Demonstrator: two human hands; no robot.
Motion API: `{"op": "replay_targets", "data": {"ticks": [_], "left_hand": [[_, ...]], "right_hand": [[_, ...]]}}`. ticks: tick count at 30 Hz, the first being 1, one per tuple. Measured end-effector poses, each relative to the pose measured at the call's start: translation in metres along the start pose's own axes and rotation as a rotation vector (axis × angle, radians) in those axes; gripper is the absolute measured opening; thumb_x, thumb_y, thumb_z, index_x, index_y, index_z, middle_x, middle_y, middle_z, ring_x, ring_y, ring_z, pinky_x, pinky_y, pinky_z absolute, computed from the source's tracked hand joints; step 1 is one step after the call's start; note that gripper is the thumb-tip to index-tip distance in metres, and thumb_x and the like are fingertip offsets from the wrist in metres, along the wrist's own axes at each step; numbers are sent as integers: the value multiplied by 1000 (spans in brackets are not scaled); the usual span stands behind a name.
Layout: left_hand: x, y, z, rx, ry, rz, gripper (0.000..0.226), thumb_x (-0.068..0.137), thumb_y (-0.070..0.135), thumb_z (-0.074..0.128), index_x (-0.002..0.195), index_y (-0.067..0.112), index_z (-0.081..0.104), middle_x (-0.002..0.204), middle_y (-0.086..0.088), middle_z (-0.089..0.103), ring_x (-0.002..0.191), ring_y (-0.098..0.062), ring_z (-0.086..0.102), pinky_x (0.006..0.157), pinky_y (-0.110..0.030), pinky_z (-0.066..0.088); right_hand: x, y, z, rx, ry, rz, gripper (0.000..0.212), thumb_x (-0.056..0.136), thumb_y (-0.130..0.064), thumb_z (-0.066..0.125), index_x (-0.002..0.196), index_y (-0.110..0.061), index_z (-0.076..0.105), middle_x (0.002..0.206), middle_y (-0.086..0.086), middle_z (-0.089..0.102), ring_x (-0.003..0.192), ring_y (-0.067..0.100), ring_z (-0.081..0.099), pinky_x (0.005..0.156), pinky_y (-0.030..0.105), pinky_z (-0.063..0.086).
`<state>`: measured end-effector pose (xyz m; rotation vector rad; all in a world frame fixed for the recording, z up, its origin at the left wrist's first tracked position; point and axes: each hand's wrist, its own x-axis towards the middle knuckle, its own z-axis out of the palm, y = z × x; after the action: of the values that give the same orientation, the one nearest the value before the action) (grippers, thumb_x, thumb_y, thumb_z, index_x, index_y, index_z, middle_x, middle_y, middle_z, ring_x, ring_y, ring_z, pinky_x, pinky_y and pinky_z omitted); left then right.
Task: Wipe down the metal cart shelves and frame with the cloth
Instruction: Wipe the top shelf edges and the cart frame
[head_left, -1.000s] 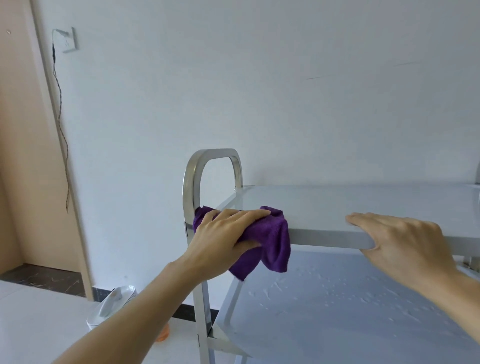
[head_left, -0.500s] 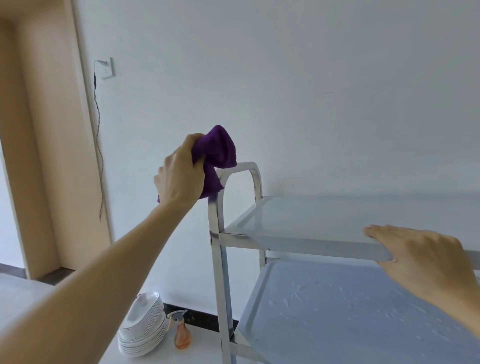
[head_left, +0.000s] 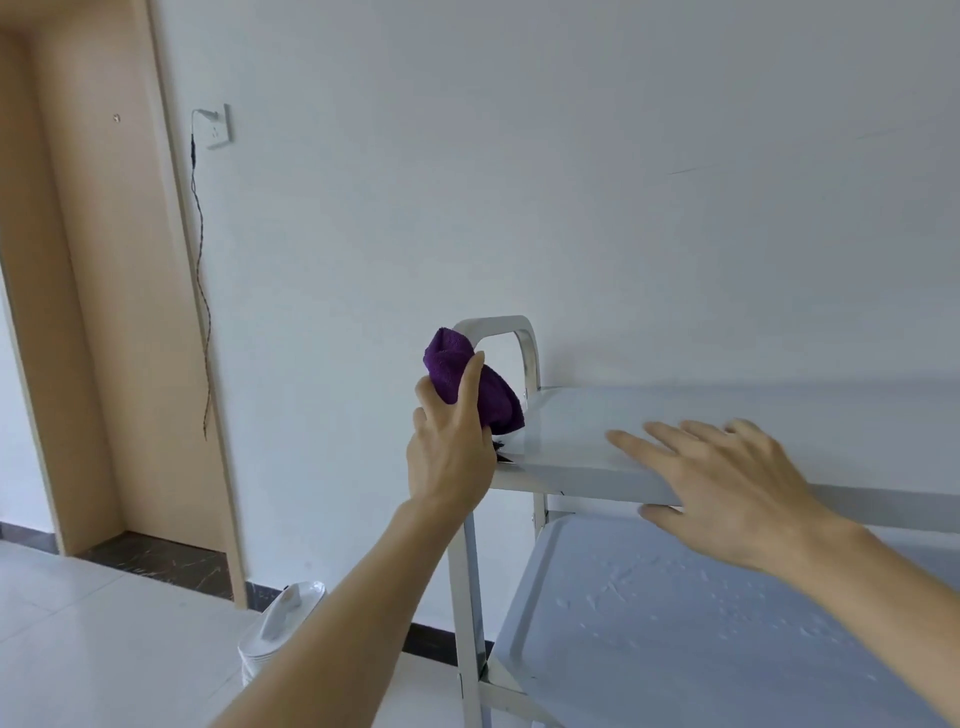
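even, soft daylight, bright overall; source not visible. white wall (head_left: 571, 182) flat, faintly greyer toward upper right. pale glare along top shelf (head_left: 727, 431); lower shelf (head_left: 701, 623) bluish in its shade, droplets catching light. soft shadow under the top shelf's front edge. right hand (head_left: 727, 493) slightly motion-blurred at the fingers. door frame (head_left: 171, 260) leans: wide-angle bending at left edge. mild softness throughout.

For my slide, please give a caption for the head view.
Left hand rubs purple cloth on cart handle; right hand steadies top shelf.
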<state>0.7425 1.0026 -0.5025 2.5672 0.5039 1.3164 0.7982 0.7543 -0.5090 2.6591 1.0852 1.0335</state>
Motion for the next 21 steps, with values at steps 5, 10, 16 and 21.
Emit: {"op": "replay_targets", "data": {"ticks": [5,10,16,21], "left_hand": [[6,-7,1,-158,-7,31,75,85,38,52,147,52,14,139,-3,25,92,-24,50,70,-35,43],[39,1,-8,-105,10,-6,57,79,72,28,133,57,36,127,4,36,80,-24,49,78,-36,35],[118,22,-27,133,-270,8,39,89,68,33,111,51,61,111,0,53,87,-26,51,78,-37,33],[138,34,-27,342,-368,92,45,91,30,51,133,44,52,129,-1,52,99,-27,46,77,-36,35]], "right_hand": [[27,-25,11,74,15,-19,62,91,-35,46,146,-47,20,126,-18,55,104,17,61,70,32,42],[24,-25,19,53,37,-19,60,89,-31,44,143,-48,23,130,-18,58,108,16,62,70,32,50],[21,-27,19,39,24,33,61,78,-30,58,135,-49,47,113,-18,68,91,15,68,60,30,52],[23,-29,18,31,55,32,63,81,-33,52,139,-51,38,121,-22,64,99,13,66,64,28,50]]}}
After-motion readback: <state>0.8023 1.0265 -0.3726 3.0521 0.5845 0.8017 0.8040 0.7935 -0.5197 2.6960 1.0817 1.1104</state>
